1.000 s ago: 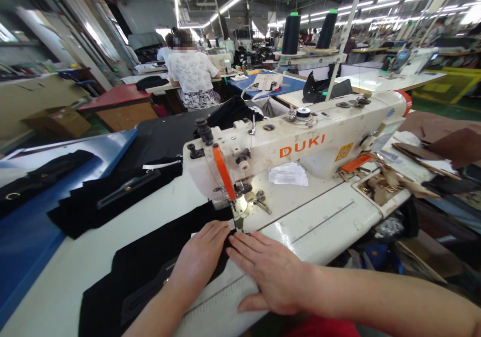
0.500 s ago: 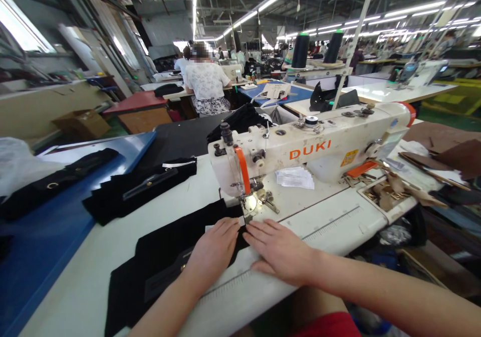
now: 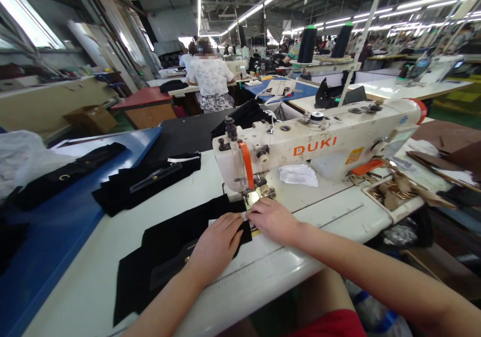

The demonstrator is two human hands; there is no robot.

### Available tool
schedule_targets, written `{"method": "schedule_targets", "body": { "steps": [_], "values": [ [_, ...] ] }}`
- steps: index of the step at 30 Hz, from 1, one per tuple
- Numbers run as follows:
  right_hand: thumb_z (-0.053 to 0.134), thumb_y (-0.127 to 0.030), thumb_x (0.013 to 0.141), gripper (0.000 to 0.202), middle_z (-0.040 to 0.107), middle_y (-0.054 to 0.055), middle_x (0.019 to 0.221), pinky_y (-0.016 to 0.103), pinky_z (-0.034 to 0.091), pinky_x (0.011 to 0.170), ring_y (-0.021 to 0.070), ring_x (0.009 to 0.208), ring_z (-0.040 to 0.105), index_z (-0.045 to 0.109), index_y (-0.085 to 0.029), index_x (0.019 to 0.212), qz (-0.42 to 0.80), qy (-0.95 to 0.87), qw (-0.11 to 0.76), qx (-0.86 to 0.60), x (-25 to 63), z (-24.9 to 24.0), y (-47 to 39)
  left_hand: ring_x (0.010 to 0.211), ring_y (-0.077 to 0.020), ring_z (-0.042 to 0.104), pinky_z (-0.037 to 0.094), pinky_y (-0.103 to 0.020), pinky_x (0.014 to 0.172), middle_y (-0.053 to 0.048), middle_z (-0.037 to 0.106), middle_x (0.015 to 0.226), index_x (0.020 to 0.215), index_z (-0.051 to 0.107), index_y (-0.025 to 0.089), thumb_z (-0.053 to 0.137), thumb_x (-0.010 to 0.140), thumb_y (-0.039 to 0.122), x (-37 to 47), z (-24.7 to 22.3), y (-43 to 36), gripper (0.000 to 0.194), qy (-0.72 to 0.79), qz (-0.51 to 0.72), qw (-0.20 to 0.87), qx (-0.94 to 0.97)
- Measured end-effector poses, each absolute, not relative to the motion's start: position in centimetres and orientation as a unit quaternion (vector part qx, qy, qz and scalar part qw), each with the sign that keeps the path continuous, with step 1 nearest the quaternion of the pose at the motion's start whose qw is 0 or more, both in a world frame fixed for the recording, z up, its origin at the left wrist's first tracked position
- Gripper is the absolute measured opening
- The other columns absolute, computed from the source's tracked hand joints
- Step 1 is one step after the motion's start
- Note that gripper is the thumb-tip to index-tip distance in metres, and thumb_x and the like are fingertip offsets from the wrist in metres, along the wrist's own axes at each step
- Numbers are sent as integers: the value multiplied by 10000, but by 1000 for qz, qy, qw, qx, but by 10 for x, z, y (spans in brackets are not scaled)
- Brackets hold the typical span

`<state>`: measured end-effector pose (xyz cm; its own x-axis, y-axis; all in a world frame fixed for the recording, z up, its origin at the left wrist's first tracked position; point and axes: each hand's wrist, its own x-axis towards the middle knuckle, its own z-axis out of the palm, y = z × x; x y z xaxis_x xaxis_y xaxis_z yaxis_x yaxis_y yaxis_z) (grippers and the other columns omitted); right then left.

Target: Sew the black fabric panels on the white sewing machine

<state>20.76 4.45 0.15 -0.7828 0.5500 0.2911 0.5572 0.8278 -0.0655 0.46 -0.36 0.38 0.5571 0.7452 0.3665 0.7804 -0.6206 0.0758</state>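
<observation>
Black fabric (image 3: 180, 231) lies on the white machine table, its right end by the needle of the white sewing machine (image 3: 278, 149). My left hand (image 3: 218, 244) rests on the fabric, fingers pressed together at a small white piece (image 3: 244, 217) near the needle. My right hand (image 3: 272, 219) is closed just right of the needle, its fingertips pinching at the same small white piece. A lamp lights the needle area, and my right fingers partly cover the plate.
Stacked black pieces (image 3: 150, 179) lie at the left, beside a blue table (image 3: 78, 236). White labels (image 3: 298, 175) sit under the machine arm. A tray (image 3: 394, 196) of tan scraps stands at the right. A person in a white top (image 3: 209, 76) sits ahead.
My right hand has drawn its spread fingers together and moved up toward the needle. My left hand stays on the fabric. The whole view has shifted slightly.
</observation>
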Motion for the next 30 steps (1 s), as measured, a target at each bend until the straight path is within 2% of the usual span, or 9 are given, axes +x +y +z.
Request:
{"method": "schedule_targets", "body": {
  "steps": [5, 10, 23, 30],
  "values": [
    [499, -198, 960, 170, 612, 60, 875, 319, 429, 821, 204, 899, 525, 663, -163, 930, -28, -947, 143, -288, 208, 2, 49, 1112, -225, 612, 517, -400, 972, -104, 680, 1168, 1178, 633, 138, 426, 950, 246, 3, 0, -1, 327, -441, -181, 50, -878],
    [515, -187, 945, 155, 622, 71, 878, 326, 426, 827, 208, 912, 539, 663, -145, 930, -37, -947, 142, -285, 208, 5, 60, 1123, -229, 617, 515, -398, 977, -112, 682, 1183, 1172, 645, 122, 426, 951, 252, 5, -3, 14, 337, -439, -173, 58, -880],
    [496, -176, 943, 188, 637, 68, 866, 327, 406, 800, 191, 835, 538, 663, -149, 861, -15, -940, 160, -301, 210, 5, 64, 1132, -235, 615, 518, -410, 975, -119, 677, 1192, 1196, 639, 133, 408, 952, 237, 9, -11, 20, 352, -422, -187, 61, -885],
    [492, -206, 954, 173, 628, 61, 899, 330, 404, 802, 198, 871, 536, 657, -158, 965, -9, -937, 167, -307, 209, 3, 63, 1122, -239, 620, 524, -413, 969, -116, 679, 1188, 1180, 645, 131, 411, 951, 245, 10, -11, 8, 347, -429, -181, 68, -882]
  ]
}}
